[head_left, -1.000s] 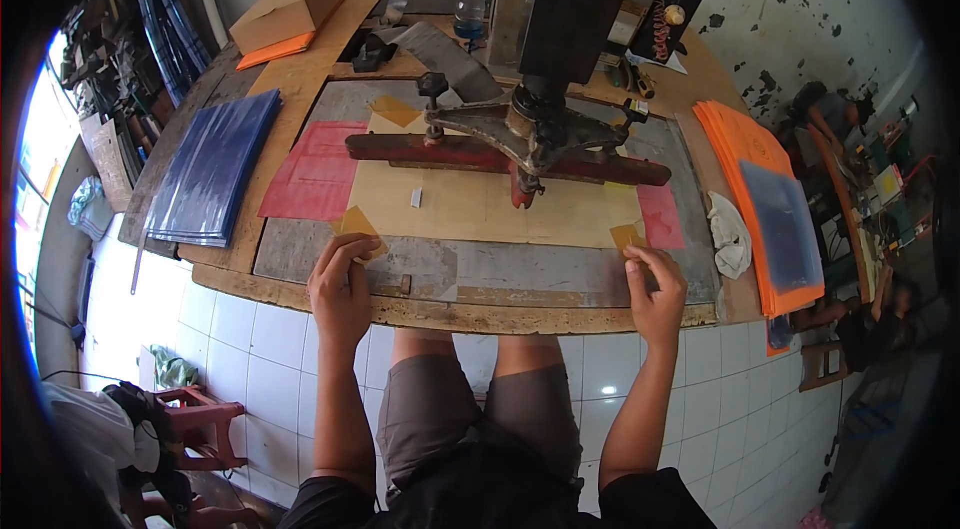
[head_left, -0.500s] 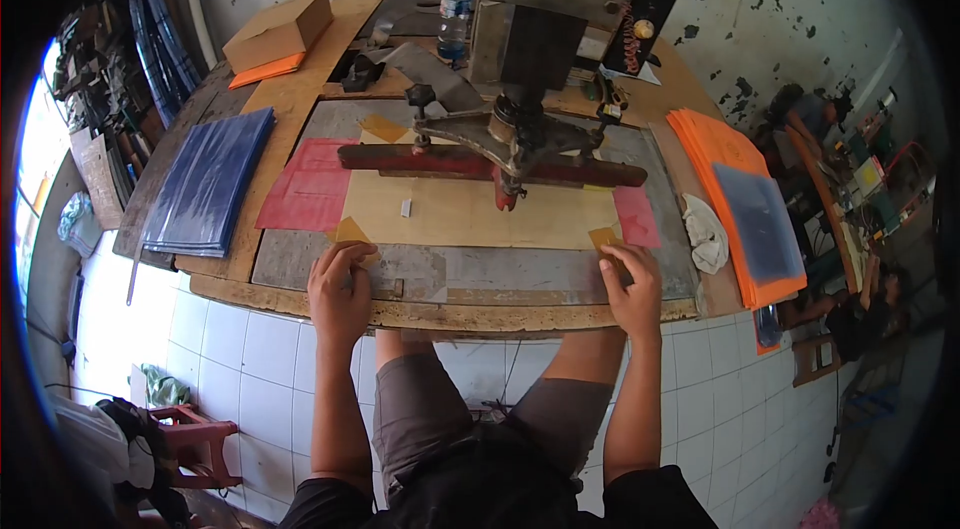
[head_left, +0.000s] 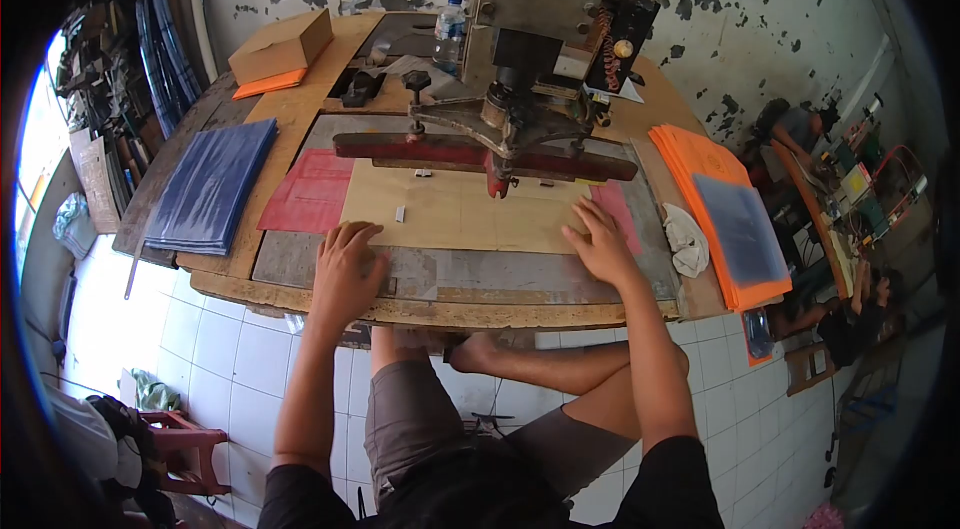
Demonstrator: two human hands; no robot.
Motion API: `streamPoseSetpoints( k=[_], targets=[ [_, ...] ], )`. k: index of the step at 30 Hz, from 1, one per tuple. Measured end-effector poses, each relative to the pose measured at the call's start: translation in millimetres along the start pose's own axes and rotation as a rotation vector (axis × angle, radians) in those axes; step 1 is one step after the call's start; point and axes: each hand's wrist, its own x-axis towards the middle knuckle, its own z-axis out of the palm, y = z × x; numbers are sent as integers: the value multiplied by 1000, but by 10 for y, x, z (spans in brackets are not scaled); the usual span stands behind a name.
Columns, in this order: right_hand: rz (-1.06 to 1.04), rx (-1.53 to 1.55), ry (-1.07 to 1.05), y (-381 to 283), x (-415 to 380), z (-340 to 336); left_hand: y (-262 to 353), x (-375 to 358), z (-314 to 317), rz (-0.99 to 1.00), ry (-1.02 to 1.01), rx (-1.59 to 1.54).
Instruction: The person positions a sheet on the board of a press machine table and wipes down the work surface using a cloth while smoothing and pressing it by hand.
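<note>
Found at centre of bench: yellow sheet, lying flat on grey plate, beneath red press bar of a screw-knobbed bracket. Noted left hand at the sheet's front left corner, palm down, fingers loosely spread. Noted right hand over the sheet's right end, fingers extended, thumb apart. Cannot tell how firmly either presses.

Flanking the yellow sheet: left pink sheet and right pink sheet. On the yellow sheet: small white piece.

To the right: white cloth, beside stacked orange folders topped by clear plastic sheet; faint print on folders, illegible. To the left: stacked blue plastic covers. At the rear: plain cardboard box; water bottle, blue on label, lettering too small to read.
</note>
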Motion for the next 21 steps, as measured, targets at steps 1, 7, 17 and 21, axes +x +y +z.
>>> streamPoseSetpoints(
  k=[1,7,17,21],
  targets=[
    [-2,-27,-16,75,132,57,-3,79,-13,5,-47,8],
    [37,-3,-131,158,689,80,-616,938,674,147,-203,60],
    [132,262,-73,528,737,267,-695,1213,855,94,-217,-55],
    [167,388,-61,300,706,141,-714,1225,808,92,-256,-77]
  ],
)
